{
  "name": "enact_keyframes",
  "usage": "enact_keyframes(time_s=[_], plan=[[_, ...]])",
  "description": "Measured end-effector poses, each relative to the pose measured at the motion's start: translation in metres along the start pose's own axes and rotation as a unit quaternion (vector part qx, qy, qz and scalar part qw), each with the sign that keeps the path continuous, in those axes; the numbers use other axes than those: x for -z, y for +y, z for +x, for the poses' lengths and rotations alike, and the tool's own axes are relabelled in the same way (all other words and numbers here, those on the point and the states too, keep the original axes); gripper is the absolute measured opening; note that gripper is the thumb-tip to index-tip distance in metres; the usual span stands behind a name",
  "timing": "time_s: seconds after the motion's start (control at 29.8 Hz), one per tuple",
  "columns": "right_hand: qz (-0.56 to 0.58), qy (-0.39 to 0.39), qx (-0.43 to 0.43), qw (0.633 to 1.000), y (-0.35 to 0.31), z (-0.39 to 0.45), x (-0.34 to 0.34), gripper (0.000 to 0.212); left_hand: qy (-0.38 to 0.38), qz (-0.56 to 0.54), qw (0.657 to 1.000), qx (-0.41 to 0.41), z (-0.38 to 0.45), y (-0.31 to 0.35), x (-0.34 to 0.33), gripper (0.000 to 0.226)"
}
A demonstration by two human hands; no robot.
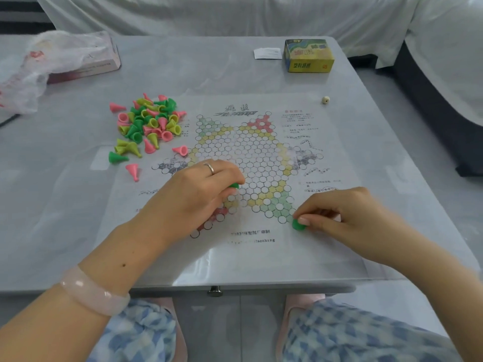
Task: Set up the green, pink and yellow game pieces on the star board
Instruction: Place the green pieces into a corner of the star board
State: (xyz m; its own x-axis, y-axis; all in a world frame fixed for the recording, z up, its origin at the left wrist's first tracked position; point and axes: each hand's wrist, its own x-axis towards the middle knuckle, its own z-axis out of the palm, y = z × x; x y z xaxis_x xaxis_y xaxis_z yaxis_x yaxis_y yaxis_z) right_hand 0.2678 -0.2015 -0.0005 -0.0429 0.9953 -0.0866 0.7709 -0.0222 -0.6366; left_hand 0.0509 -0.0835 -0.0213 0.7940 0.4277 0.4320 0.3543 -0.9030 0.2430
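The paper star board (251, 163) lies flat on the grey table (65, 205), title end toward 12 o'clock. At its 5 o'clock green tip, the right hand (339, 218) pinches a green piece (298, 225), mostly hidden, its axis unreadable. The left hand (201, 189) curls round another green piece (233, 186) at the board's 7 o'clock, only an edge showing. The loose pile of cone pieces (147, 122) lies at 10 o'clock, tips pointing every way.

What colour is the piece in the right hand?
Green: the right hand pinches a green piece, seen in the head view.
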Motion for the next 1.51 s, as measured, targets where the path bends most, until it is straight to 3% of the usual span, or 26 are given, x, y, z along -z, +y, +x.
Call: enact_keyframes(time_s=[0.2,0.6,0.77,0.84,0.91,0.97,1.11,1.24,1.51], plan=[[-0.005,-0.032,0.004,0.999,-0.001,-0.001,0.004,0.015,-0.012,-0.006,1.0,0.011,0.001,0.001,0.001,0.022],[-0.05,-0.016,0.019,0.998,-0.002,0.001,-0.001,0.01,-0.018,-0.005,1.0,0.018,0.002,-0.002,0.003,0.017],[-0.032,-0.035,0.01,0.999,-0.003,0.001,0.002,0.023,-0.005,-0.039,0.998,0.051,0.002,-0.005,0.002,0.016],[0.004,-0.023,0.007,1.0,-0.006,0.002,0.006,0.025,0.018,-0.117,0.984,0.134,0.005,-0.002,0.004,0.015],[0.024,0.016,0.02,0.999,-0.013,0.005,0.007,0.02,0.043,-0.23,0.942,0.24,0.009,0.005,0.009,0.024],[0.028,0.068,0.043,0.996,-0.022,0.012,0.005,0.016,0.055,-0.314,0.903,0.287,0.011,0.011,0.011,0.028],[-0.044,0.166,0.117,0.978,-0.036,0.025,-0.003,0.022,0.054,-0.363,0.887,0.28,0.014,0.023,0.017,0.033],[-0.125,0.154,0.174,0.965,-0.049,0.036,-0.012,0.025,0.051,-0.392,0.88,0.263,0.015,0.03,0.019,0.043],[-0.146,0.204,0.197,0.948,-0.063,0.055,-0.019,0.014,0.088,-0.437,0.856,0.26,0.014,0.021,0.029,0.041]])
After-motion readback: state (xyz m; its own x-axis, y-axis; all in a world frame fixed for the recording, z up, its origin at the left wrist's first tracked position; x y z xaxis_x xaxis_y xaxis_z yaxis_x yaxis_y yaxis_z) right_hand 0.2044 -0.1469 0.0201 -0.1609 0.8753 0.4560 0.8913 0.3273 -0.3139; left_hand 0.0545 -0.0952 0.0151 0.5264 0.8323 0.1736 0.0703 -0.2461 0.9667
